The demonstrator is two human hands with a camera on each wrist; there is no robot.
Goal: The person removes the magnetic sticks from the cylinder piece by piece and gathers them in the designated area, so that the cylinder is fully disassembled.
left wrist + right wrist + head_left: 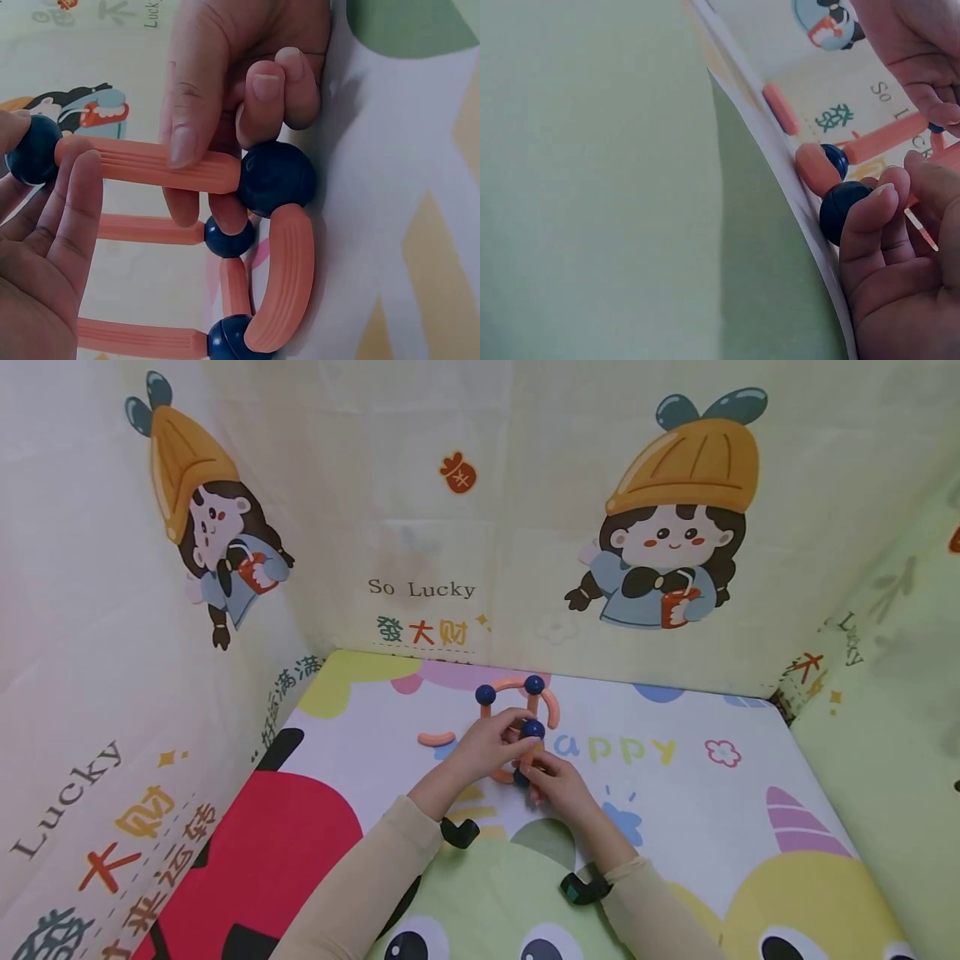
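An upright frame of orange rods and dark blue balls stands at the table's far middle. My left hand (483, 745) pinches the upper blue ball (532, 730) at the top of a straight orange rod (127, 162). My right hand (561, 785) grips the same rod lower down, thumb on one side and fingers behind, close to the bottom blue ball (277, 178). From that ball a curved orange rod (286, 281) runs to another blue ball (229, 337). Farther back, two more blue balls top the frame, one at the left (485, 695) and one at the right (534, 685).
A loose curved orange rod (437, 739) lies on the table left of the frame. Another curved rod (552, 708) shows at the frame's right back. Printed cloth walls (525, 543) stand behind and at both sides of the patterned table (675, 802).
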